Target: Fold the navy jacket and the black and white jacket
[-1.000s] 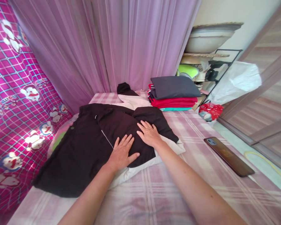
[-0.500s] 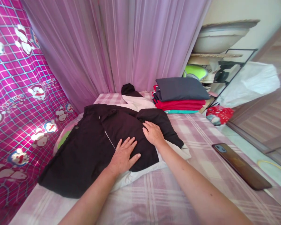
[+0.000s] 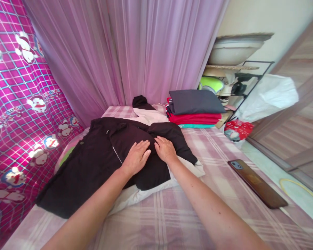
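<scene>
A black jacket (image 3: pixel 94 163) with white parts lies spread on the plaid bed sheet (image 3: pixel 156 222), partly folded over itself. One black-cuffed sleeve (image 3: pixel 143 110) stretches toward the curtain, and another black section is folded in on the right. My left hand (image 3: pixel 136 157) rests flat on the middle of the jacket, fingers extended, right of the thin white trim line. Close beside it, my right hand (image 3: pixel 165 149) lies on the black cloth near the folded section, fingers stretched out. Neither hand grips the fabric.
A stack of folded clothes (image 3: pixel 195 104), dark grey on top of red and teal, sits at the far right of the bed. A phone (image 3: pixel 258 184) with a cable lies near the right edge. Beyond stand a rack (image 3: pixel 258 80) and a white bag (image 3: pixel 268 93). Purple curtains (image 3: pixel 146 52) hang behind.
My left hand has moved up and slightly right over the jacket, closer to my right hand. The whole view has shifted a little, with the scene sliding left.
</scene>
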Motion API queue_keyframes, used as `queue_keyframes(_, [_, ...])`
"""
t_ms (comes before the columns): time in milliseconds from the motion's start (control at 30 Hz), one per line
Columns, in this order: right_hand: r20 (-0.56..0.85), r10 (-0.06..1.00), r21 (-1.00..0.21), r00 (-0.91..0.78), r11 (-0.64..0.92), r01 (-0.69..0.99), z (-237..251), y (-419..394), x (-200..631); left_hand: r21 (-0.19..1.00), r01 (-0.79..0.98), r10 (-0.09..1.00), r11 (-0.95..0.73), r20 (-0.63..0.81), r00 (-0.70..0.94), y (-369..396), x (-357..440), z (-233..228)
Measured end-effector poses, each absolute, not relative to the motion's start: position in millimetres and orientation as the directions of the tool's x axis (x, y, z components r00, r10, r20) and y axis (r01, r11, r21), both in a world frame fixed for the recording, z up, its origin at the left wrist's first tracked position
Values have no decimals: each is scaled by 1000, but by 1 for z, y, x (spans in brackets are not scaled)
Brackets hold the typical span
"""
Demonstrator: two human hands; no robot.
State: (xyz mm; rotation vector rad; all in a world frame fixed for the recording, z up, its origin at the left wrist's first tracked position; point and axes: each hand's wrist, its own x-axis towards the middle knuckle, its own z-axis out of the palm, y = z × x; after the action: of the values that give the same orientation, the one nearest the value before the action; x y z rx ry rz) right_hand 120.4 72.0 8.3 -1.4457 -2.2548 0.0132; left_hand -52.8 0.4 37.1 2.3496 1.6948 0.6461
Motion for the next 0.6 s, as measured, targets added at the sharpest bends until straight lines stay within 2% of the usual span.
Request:
queue_keyframes(167, [367, 872, -259, -324, 431, 864, 7, 74, 120, 219, 957, 982, -188, 66, 177, 51, -61, 19])
queue_keyframes(367, [372, 870, -267, -322, 433, 861, 3, 77, 121, 101, 988, 991, -118, 79, 111, 77, -90, 7])
queue_keyframes(600, [384, 869, -288, -311, 433, 854, 3, 76, 121, 56, 998, 998, 5, 70, -8, 91, -107, 14])
